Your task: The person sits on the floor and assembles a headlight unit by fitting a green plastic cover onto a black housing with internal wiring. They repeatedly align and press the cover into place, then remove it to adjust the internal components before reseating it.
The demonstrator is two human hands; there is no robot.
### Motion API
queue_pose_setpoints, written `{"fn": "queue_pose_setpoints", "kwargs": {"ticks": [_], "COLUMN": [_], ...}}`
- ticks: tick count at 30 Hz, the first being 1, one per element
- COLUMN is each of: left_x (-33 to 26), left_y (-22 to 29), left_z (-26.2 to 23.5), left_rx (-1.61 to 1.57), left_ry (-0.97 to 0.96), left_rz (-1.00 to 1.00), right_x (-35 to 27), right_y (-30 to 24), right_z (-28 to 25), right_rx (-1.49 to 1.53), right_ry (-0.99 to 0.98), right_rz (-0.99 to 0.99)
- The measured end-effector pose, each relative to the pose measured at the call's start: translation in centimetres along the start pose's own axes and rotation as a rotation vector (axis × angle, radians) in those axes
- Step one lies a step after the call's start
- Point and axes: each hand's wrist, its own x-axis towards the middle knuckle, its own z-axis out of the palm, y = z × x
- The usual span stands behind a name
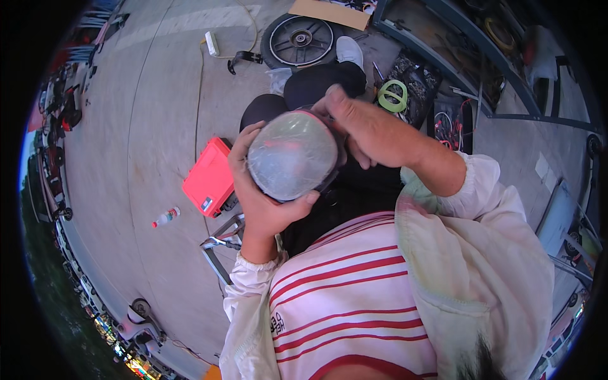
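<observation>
A round container [292, 154] with a pink rim, its top covered by clear crinkled film, sits close under the camera. My left hand [256, 190] cups it from the left and below, thumb against its lower edge. My right hand [364, 130] comes in from the right and pinches the far upper edge of the container, where the pink rim shows. Both sleeves are pale and pushed back. Below the container are my dark trousers and a red-and-white striped shirt.
On the concrete floor lie an orange-red case [210, 178], a small bottle with a red cap [166, 217], a metal stool frame [218, 247], a wheel [299, 39], a power strip [212, 43], a green ring [392, 95] and a tray of tools [418, 79].
</observation>
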Motion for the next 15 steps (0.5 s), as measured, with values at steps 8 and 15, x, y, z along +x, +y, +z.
{"fn": "queue_pose_setpoints", "kwargs": {"ticks": [8,15], "left_x": [0.2,0.5], "left_y": [1.1,1.8], "left_z": [-0.6,0.4], "left_rx": [0.040,0.105], "left_ry": [0.019,0.051], "left_rz": [-0.181,-0.366], "right_x": [-0.3,0.6], "right_y": [6.6,7.0], "right_z": [-3.7,-1.1], "right_rx": [-0.502,-0.455], "right_ry": [0.188,0.106], "right_rz": [-0.203,-0.280]}}
